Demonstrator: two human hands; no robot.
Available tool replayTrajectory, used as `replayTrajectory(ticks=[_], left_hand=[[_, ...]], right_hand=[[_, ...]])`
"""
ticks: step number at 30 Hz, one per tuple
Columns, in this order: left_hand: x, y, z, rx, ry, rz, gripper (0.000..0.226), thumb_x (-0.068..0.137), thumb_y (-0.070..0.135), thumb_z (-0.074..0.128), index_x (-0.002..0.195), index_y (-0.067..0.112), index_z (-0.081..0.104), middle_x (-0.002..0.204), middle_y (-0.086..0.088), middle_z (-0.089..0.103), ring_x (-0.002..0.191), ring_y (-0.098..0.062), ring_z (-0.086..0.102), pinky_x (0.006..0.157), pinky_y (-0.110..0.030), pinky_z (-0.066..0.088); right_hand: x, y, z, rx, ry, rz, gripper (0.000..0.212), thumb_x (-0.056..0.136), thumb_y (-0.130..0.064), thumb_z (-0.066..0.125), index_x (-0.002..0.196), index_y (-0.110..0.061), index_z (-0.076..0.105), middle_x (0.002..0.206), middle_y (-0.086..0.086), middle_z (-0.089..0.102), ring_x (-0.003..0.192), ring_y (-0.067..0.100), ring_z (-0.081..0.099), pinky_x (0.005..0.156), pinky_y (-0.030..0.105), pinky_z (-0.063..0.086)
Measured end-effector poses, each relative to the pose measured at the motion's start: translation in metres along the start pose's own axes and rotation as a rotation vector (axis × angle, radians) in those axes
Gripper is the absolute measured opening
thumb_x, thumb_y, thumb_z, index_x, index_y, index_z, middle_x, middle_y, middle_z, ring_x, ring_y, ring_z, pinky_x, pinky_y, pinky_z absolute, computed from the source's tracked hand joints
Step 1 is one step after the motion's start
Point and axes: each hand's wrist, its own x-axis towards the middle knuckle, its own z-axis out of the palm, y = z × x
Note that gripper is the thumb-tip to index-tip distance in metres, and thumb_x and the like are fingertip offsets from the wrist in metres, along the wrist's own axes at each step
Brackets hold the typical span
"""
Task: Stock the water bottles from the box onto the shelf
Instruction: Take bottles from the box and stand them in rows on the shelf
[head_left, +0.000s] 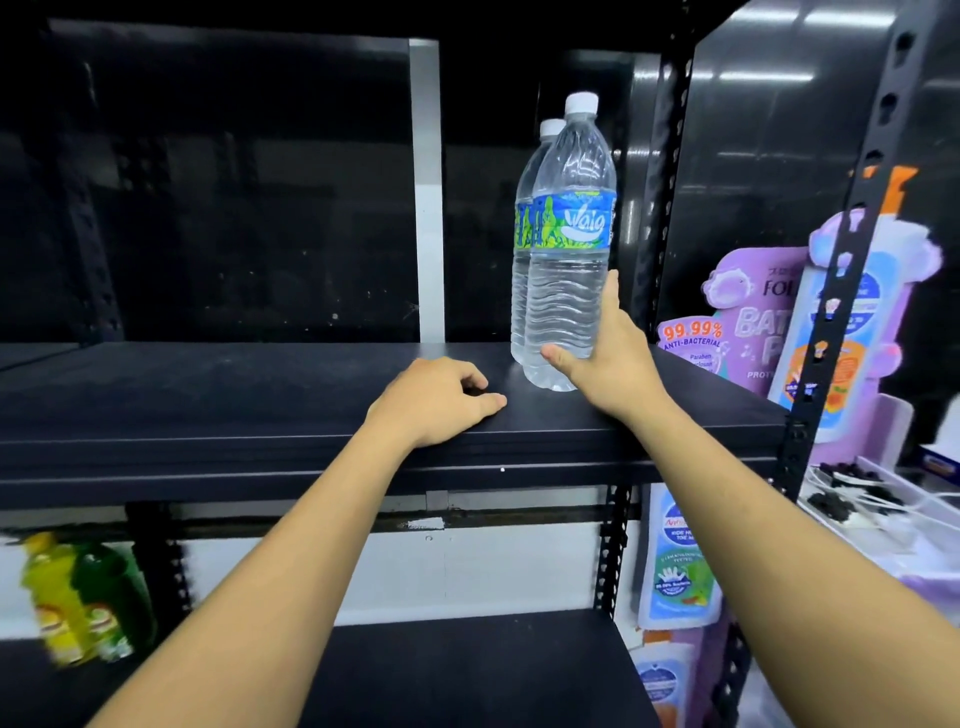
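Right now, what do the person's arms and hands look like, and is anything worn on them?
Both are bare. The left arm and right arm show no sleeves up to the picture's lower edge. The left hand and right hand wear no gloves, and no watch, bracelet or ring shows on wrists or fingers.

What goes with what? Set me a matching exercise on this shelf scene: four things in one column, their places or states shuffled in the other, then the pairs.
Things:
1. front water bottle
2. left hand
3. yellow bottle
4. purple pack

Places or states:
A. below the upper shelf, far left
B. resting on the upper shelf, holding nothing
C. right of the black post
D. gripped low by the right hand

Pairs: 1-D, 2-B, 3-A, 4-C.
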Motion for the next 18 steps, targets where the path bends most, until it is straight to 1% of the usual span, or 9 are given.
replayTrajectory(ticks=[2,4,7,9,11,13,15,17,18], left_hand=[[0.000,0.000,0.000,-0.008,-0.005,0.013,0.044,0.090,0.061,0.063,0.123,0.033,0.069,0.129,0.010,0.066,0.127,-0.016,0.053,0.102,-0.037,0.046],[0.000,-0.001,0.001,-0.015,-0.006,0.026,0.044,0.089,0.062,0.063,0.122,0.034,0.069,0.128,0.010,0.066,0.125,-0.015,0.055,0.101,-0.038,0.048],[-0.001,-0.002,0.001,-0.011,-0.005,0.049,0.045,0.087,0.064,0.062,0.121,0.034,0.069,0.126,0.011,0.067,0.123,-0.015,0.056,0.102,-0.041,0.049],[-0.004,-0.001,0.001,-0.016,-0.003,0.062,0.046,0.087,0.065,0.063,0.120,0.034,0.070,0.125,0.011,0.068,0.120,-0.015,0.059,0.101,-0.041,0.051],[-0.010,0.001,-0.001,-0.037,0.017,0.100,0.046,0.086,0.065,0.064,0.119,0.034,0.070,0.124,0.011,0.069,0.118,-0.014,0.061,0.102,-0.042,0.051],[-0.021,0.006,-0.001,-0.037,0.072,0.157,0.043,0.088,0.061,0.064,0.120,0.034,0.069,0.123,0.012,0.070,0.116,-0.013,0.063,0.101,-0.039,0.051],[-0.039,0.014,0.003,0.012,0.155,0.208,0.038,0.092,0.054,0.062,0.123,0.031,0.068,0.124,0.013,0.070,0.115,-0.013,0.062,0.098,-0.035,0.050],[-0.060,0.025,0.013,0.072,0.255,0.278,0.036,0.096,0.048,0.059,0.126,0.027,0.066,0.123,0.012,0.070,0.114,-0.015,0.062,0.100,-0.038,0.047],[-0.071,0.031,0.020,0.107,0.300,0.315,0.036,0.097,0.045,0.059,0.126,0.026,0.066,0.122,0.011,0.071,0.114,-0.016,0.061,0.103,-0.039,0.045]], right_hand=[[-0.001,-0.002,-0.002,-0.024,0.012,0.002,0.115,0.070,-0.063,0.072,0.159,-0.030,0.006,0.133,0.000,0.062,0.122,0.024,0.060,0.098,0.048,0.053],[-0.003,-0.004,-0.003,-0.050,0.029,0.003,0.111,0.069,-0.065,0.071,0.157,-0.029,0.012,0.128,-0.001,0.065,0.119,0.023,0.062,0.096,0.048,0.054],[-0.009,-0.008,-0.005,-0.074,0.048,0.023,0.096,0.070,-0.063,0.070,0.150,-0.033,0.028,0.121,-0.002,0.067,0.114,0.022,0.063,0.092,0.046,0.055],[-0.015,-0.012,-0.009,-0.072,0.082,0.032,0.079,0.074,-0.057,0.069,0.144,-0.035,0.041,0.125,-0.002,0.066,0.117,0.020,0.061,0.096,0.046,0.053],[-0.031,-0.016,-0.014,-0.102,0.132,0.036,0.068,0.083,-0.049,0.069,0.143,-0.028,0.049,0.135,0.001,0.060,0.125,0.024,0.055,0.105,0.040,0.046],[-0.055,-0.016,-0.023,-0.167,0.163,0.011,0.056,0.089,-0.042,0.069,0.138,-0.019,0.054,0.138,0.004,0.057,0.127,0.029,0.050,0.103,0.035,0.039],[-0.081,-0.015,-0.035,-0.260,0.172,-0.065,0.047,0.091,-0.039,0.067,0.131,-0.016,0.059,0.135,0.004,0.057,0.124,0.032,0.049,0.102,0.039,0.040],[-0.104,-0.009,-0.047,-0.344,0.183,-0.133,0.043,0.091,-0.040,0.066,0.126,-0.016,0.062,0.131,0.004,0.057,0.118,0.033,0.050,0.098,0.045,0.044],[-0.114,-0.004,-0.052,-0.366,0.193,-0.157,0.042,0.090,-0.039,0.067,0.124,-0.015,0.063,0.129,0.004,0.057,0.115,0.034,0.051,0.094,0.046,0.046]])
